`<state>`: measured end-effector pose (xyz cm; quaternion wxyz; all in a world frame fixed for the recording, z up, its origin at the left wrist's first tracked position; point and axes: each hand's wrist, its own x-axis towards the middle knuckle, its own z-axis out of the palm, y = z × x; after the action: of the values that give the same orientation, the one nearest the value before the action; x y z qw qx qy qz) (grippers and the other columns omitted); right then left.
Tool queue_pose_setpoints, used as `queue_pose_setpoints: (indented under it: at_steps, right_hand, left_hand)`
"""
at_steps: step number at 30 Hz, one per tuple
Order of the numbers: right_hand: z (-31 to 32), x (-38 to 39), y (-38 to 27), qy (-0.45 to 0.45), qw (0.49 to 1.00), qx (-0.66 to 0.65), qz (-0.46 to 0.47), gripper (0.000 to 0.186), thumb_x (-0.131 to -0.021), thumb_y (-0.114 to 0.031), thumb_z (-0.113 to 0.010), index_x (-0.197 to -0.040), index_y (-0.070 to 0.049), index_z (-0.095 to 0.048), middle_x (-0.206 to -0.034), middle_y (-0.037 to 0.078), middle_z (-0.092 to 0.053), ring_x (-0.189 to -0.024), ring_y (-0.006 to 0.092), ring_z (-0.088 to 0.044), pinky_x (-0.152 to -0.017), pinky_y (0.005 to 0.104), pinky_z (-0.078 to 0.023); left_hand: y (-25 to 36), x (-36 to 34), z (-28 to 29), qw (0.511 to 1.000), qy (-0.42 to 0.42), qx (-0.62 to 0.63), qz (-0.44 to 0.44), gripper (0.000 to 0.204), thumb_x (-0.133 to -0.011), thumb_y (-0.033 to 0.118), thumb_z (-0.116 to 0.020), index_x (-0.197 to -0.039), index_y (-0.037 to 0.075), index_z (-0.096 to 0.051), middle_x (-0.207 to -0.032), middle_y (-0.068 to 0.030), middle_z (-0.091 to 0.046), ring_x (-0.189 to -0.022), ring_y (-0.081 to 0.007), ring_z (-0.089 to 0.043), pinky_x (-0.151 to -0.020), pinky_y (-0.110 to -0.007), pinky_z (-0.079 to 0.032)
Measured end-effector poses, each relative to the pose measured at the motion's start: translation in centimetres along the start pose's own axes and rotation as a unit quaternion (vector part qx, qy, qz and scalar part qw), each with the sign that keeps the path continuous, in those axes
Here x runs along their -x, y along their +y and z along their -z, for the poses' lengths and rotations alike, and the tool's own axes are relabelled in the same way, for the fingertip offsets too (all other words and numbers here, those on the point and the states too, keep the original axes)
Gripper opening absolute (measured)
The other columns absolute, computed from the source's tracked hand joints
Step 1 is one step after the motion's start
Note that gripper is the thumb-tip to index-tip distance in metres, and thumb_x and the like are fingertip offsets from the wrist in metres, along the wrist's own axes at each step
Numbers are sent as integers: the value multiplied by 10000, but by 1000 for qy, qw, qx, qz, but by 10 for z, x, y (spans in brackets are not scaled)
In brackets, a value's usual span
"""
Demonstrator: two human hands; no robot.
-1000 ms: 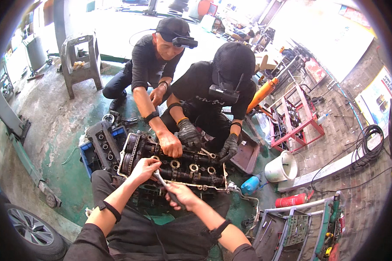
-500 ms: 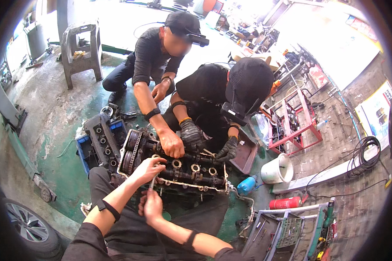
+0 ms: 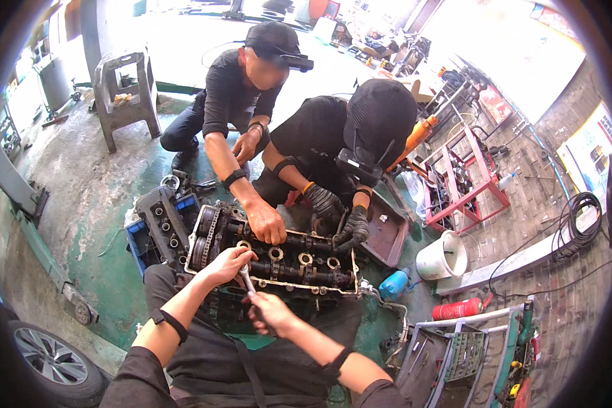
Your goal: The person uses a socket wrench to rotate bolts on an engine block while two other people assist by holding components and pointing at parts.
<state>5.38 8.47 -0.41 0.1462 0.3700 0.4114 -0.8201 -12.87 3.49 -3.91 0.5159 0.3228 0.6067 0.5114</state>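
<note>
The dark, oily metal engine head (image 3: 290, 275), near centre, lies uncovered; a grey metal cover with round holes (image 3: 159, 215) sits apart at left. Wrench work seems unfinished: the right hand (image 3: 273, 313) wraps its fingers around a silver metal wrench (image 3: 248, 281), the left hand (image 3: 226, 266) bunching its fingers at the far end.

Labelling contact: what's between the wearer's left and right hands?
A silver wrench, its top end at the left hand, lower end in the right hand (head view).
</note>
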Motion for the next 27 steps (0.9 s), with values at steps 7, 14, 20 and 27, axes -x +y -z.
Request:
queue_pose_setpoints:
  at_steps: [7, 14, 20, 27]
  right_hand:
    - [43, 17, -31, -89, 991, 84, 50, 421, -908, -229, -513, -1281, -75, -392, -836, 53, -554, -509, 93, -496, -375, 232, -383]
    - [-25, -7, 27, 26, 995, -52, 78, 234, -890, -155, -535, -1089, -53, -465, -650, 35, -481, -403, 113, -419, -359, 263, -338]
    - [-77, -29, 44, 151, 965, -190, 96, 98, -848, -107, -537, -910, -38, -507, -587, 30, -438, -379, 129, -390, -352, 283, -315]
    - [-100, -44, 42, 115, 961, -221, 120, 100, -849, -58, -484, -934, -7, -472, -583, 55, -425, -381, 154, -396, -350, 318, -337]
  left_hand:
    - [14, 3, -7, 998, 18, 29, 52, 255, -952, 215, -383, -908, -11, -492, -702, -82, -522, -523, -196, -617, -387, -289, -499]
    - [10, -2, -6, 994, 44, -104, 0, 285, -918, 235, -442, -907, -11, -586, -686, -98, -559, -611, -166, -520, -584, -309, -437]
    - [5, -8, -3, 982, 50, -167, -75, 287, -917, 238, -440, -921, -9, -584, -700, -101, -566, -625, -177, -568, -579, -310, -468]
    - [12, -4, -4, 987, 29, -159, -14, 273, -932, 236, -437, -930, -8, -560, -707, -72, -524, -526, -151, -533, -464, -292, -469]
